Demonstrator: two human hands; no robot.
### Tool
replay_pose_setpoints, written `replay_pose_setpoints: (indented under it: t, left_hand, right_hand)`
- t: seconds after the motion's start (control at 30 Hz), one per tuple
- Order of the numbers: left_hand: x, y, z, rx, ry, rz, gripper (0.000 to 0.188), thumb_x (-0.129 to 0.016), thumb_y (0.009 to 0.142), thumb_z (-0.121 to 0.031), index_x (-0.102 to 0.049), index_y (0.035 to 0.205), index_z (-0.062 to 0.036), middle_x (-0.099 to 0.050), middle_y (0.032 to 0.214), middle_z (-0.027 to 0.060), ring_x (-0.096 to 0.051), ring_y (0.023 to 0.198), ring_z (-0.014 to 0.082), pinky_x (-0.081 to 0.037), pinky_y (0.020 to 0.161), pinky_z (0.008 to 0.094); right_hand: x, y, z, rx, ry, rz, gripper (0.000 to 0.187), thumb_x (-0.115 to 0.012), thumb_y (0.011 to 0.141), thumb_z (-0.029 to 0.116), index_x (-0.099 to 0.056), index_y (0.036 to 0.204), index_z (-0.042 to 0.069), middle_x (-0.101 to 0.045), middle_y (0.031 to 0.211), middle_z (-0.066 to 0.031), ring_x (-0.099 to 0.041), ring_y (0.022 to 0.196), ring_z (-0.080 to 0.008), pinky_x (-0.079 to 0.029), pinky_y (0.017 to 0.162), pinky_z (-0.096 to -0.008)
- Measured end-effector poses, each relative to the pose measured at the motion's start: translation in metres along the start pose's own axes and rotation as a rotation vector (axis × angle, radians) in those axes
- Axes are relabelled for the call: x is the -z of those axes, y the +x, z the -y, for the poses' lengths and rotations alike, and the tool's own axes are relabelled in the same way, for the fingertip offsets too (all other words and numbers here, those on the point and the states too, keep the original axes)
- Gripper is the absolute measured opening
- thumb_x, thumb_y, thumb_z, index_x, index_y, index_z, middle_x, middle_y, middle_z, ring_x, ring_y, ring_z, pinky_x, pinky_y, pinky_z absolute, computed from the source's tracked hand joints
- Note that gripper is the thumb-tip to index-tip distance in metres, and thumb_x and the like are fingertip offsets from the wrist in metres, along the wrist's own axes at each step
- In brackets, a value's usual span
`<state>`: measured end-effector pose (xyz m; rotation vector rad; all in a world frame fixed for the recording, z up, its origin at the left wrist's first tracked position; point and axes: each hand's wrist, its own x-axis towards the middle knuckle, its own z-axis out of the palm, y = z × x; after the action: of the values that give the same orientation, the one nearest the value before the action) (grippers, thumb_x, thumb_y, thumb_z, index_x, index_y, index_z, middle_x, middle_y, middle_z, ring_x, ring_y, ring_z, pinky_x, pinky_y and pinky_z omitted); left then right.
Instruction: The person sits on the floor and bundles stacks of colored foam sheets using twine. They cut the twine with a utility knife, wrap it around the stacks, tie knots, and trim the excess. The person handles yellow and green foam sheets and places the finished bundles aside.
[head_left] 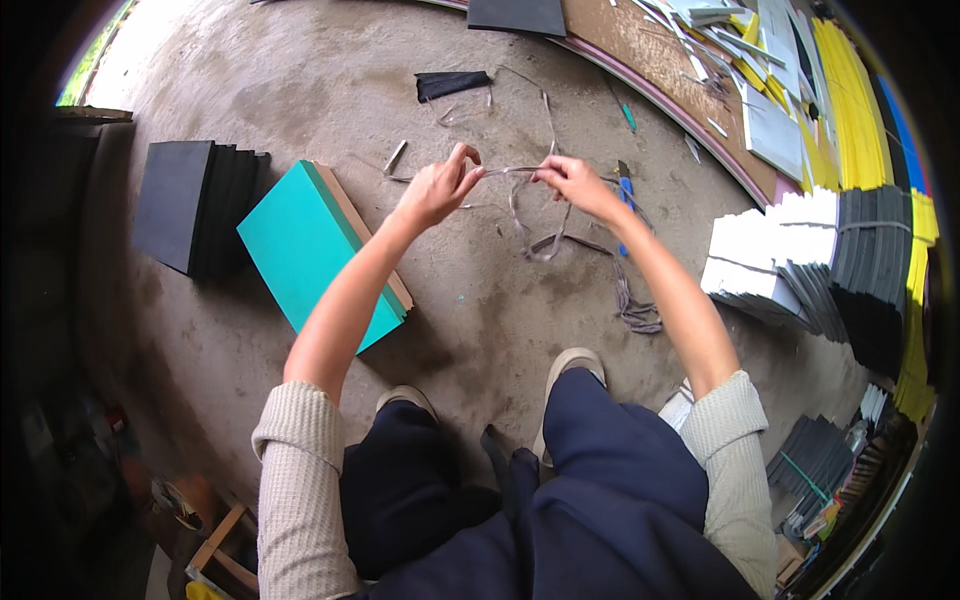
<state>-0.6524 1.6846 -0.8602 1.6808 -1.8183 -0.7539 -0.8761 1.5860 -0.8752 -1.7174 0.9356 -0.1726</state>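
Both my arms reach forward over the concrete floor. My left hand [437, 188] is closed on one part of a thin greyish cord [512, 170], and my right hand [580, 186] pinches the same cord a little to the right. A short stretch of it runs between my fingers. Loops of cord hang or lie below, and a bundled length [638, 312] rests on the floor near my right forearm. Beside that forearm lies a blue-handled cutter knife [626, 188]. To the left of my left arm is a stack of sheets with a green top [305, 250].
Black sheets [185, 205] are stacked at far left. A black cloth strip [450, 84] lies ahead, with a green-handled tool [628, 117] farther right. Tied white bundles [770, 245] and dark grey bundles [872, 240] stand at right. A brown board [640, 60] holds scraps. My shoes [575, 362] are below.
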Motion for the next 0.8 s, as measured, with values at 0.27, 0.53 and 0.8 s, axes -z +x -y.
replay_pose_setpoints:
  t: [0.27, 0.53, 0.8]
  left_hand:
    - [0.061, -0.002, 0.024, -0.028, 0.400, -0.300, 0.029, -0.048, 0.087, -0.032, -0.055, 0.078, -0.0057, -0.059, 0.077, 0.0156, -0.057, 0.067, 0.0359, -0.046, 0.054, 0.0426]
    - [0.083, -0.011, 0.032, 0.194, 0.768, -0.176, 0.029, -0.051, 0.084, -0.040, -0.060, 0.096, -0.0148, -0.060, 0.095, 0.0109, -0.056, 0.092, 0.0272, -0.042, 0.078, 0.0433]
    - [-0.003, 0.017, -0.121, -0.309, -0.263, 0.293, 0.046, -0.039, 0.090, -0.041, -0.046, 0.121, -0.0084, -0.053, 0.117, 0.0145, -0.049, 0.109, 0.0259, -0.038, 0.091, 0.0400]
  right_hand:
    - [0.114, -0.111, 0.031, -0.145, -0.060, -0.135, 0.026, -0.052, 0.087, 0.030, -0.062, 0.086, 0.006, -0.054, 0.066, 0.0032, -0.043, 0.054, -0.0051, -0.040, 0.049, -0.0216]
    - [0.138, -0.217, 0.031, -0.320, -0.387, -0.358, 0.027, -0.052, 0.084, 0.033, -0.064, 0.080, 0.009, -0.054, 0.063, 0.0005, -0.048, 0.057, -0.0095, -0.041, 0.055, -0.0254]
    - [0.074, -0.175, 0.106, 0.020, -0.444, -0.235, 0.025, -0.051, 0.085, 0.029, -0.064, 0.087, 0.007, -0.065, 0.082, -0.0054, -0.060, 0.082, -0.0179, -0.044, 0.074, -0.0297]
